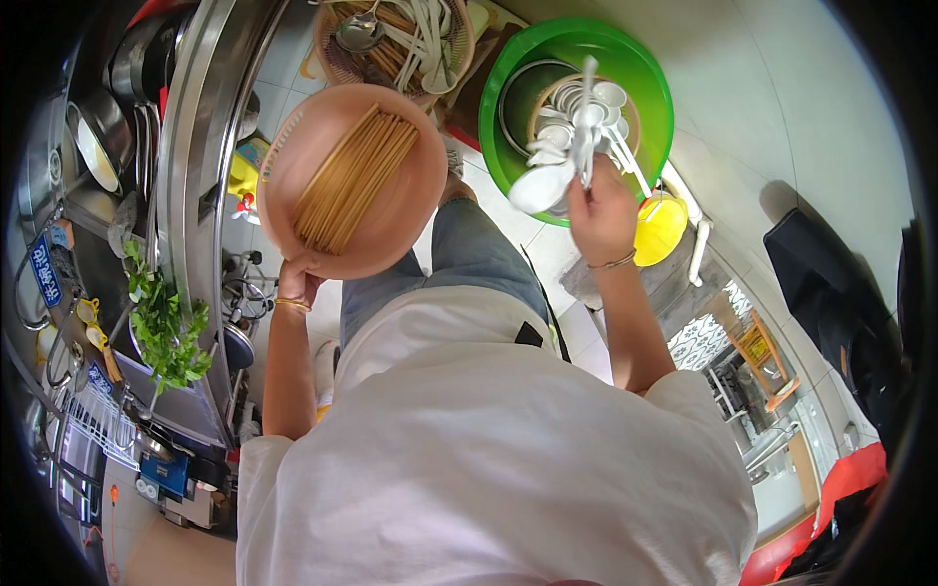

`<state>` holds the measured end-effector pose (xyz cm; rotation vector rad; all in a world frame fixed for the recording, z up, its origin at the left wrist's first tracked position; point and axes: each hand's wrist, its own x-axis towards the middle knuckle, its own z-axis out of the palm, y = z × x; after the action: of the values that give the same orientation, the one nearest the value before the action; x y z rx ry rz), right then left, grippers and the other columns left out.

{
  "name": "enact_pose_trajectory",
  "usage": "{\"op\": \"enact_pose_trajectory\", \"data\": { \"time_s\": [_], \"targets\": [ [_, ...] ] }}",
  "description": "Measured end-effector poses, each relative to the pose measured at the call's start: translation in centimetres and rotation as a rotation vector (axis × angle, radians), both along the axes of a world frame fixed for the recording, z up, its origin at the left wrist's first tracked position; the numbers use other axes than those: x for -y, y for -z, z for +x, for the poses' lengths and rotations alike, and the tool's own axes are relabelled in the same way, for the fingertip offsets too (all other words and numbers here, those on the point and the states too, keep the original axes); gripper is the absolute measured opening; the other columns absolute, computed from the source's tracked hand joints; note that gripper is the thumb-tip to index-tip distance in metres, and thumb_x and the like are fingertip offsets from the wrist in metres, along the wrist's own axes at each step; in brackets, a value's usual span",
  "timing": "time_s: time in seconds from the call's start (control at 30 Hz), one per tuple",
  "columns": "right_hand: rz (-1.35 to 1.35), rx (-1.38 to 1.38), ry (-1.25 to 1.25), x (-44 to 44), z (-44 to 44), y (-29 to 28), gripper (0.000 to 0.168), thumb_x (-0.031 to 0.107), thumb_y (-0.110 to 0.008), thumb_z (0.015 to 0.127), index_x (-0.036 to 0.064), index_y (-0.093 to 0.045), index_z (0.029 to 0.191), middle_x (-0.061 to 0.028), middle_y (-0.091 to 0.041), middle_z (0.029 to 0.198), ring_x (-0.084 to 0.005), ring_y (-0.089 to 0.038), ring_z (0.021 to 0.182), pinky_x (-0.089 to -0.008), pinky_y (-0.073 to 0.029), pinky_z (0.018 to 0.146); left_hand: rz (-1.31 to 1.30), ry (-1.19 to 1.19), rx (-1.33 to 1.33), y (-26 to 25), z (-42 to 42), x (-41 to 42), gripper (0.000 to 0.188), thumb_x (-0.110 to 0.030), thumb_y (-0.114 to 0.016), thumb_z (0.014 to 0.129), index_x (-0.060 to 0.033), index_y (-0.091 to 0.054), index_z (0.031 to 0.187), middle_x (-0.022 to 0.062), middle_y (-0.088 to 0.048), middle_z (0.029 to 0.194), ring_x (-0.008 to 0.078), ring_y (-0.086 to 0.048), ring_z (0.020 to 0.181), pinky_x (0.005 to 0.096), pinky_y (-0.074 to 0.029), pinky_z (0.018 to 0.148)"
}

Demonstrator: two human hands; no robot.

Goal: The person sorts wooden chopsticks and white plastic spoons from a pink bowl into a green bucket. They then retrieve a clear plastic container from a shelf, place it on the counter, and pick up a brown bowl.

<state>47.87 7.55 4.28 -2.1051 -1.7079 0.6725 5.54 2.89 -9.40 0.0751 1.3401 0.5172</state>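
Observation:
A pink plastic basin [410, 212] holding a bundle of wooden chopsticks [355, 179] is gripped at its near rim by my left hand [299, 278]. On the right, my right hand [607, 212] is closed on some utensils [584, 139], blurred, which look like spoons. It is over the near edge of a large green plastic basin [656, 95]. Inside that basin stand a metal pot and a round container with several white spoons [612, 94]. A larger white spoon or ladle [541, 188] lies close to my right hand; whether it is held I cannot tell.
Beyond the pink basin stands a pink basket [320, 44] with chopsticks, white spoons and a metal ladle [359, 31]. A stainless steel counter [194, 146] with leafy greens [165, 322] runs along the left. A yellow container [659, 231] and white pipes [700, 253] are at the right.

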Motion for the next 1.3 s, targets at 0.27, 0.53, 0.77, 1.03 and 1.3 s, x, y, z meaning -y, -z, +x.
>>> {"op": "enact_pose_trajectory", "data": {
  "time_s": [0.27, 0.53, 0.77, 1.03, 1.3],
  "targets": [
    [-0.514, 0.436, 0.229, -0.3, 8.2, 9.5, 0.025, 0.023, -0.054, 0.079, 0.001, -0.060, 0.089, -0.0199, -0.063, 0.085, -0.0361, -0.061, 0.080, -0.0429, -0.049, 0.070, 0.009, -0.005, 0.020, -0.4, 1.3, -0.3, 0.049, -0.007, -0.056, 0.062, -0.0002, -0.048, 0.110, 0.0108, -0.058, 0.084, 0.0227, -0.060, 0.076, 0.0353, -0.052, 0.068],
    [-0.544, 0.320, 0.346, -4.7, 8.8, 14.8, 0.037, 0.033, -0.057, 0.076, -0.001, -0.063, 0.090, -0.0240, -0.062, 0.092, -0.0359, -0.061, 0.088, -0.0420, -0.048, 0.079, 0.020, -0.053, -0.015, -0.7, 2.1, 0.5, 0.042, -0.005, -0.055, 0.063, 0.0004, -0.051, 0.104, 0.0100, -0.058, 0.083, 0.0222, -0.058, 0.070, 0.0347, -0.051, 0.064],
    [-0.615, 0.233, 0.331, -4.3, 8.7, 15.8, 0.056, 0.050, -0.060, 0.075, -0.003, -0.060, 0.092, -0.0228, -0.062, 0.092, -0.0356, -0.060, 0.088, -0.0417, -0.047, 0.079, 0.011, -0.064, -0.026, -1.5, 2.6, 0.7, 0.033, -0.006, -0.055, 0.063, -0.0007, -0.053, 0.096, 0.0078, -0.057, 0.078, 0.0197, -0.058, 0.066, 0.0316, -0.050, 0.061],
    [-0.694, 0.268, 0.297, -3.7, 7.8, 11.9, 0.067, 0.062, -0.051, 0.076, -0.002, -0.062, 0.092, -0.0222, -0.063, 0.091, -0.0343, -0.061, 0.088, -0.0408, -0.046, 0.078, -0.004, -0.119, -0.051, -1.0, 2.5, 1.3, 0.023, -0.008, -0.057, 0.063, -0.0023, -0.056, 0.085, 0.0071, -0.058, 0.073, 0.0207, -0.059, 0.065, 0.0335, -0.051, 0.061],
    [-0.605, 0.320, 0.045, -4.2, 6.5, 10.5, 0.060, 0.057, -0.047, 0.080, -0.001, -0.063, 0.082, -0.0207, -0.063, 0.076, -0.0356, -0.062, 0.073, -0.0415, -0.048, 0.067, -0.005, -0.084, 0.019, 0.0, 1.0, 2.1, 0.042, -0.010, -0.058, 0.061, -0.0021, -0.052, 0.102, 0.0087, -0.060, 0.085, 0.0223, -0.060, 0.076, 0.0360, -0.051, 0.069]
  ]
}}
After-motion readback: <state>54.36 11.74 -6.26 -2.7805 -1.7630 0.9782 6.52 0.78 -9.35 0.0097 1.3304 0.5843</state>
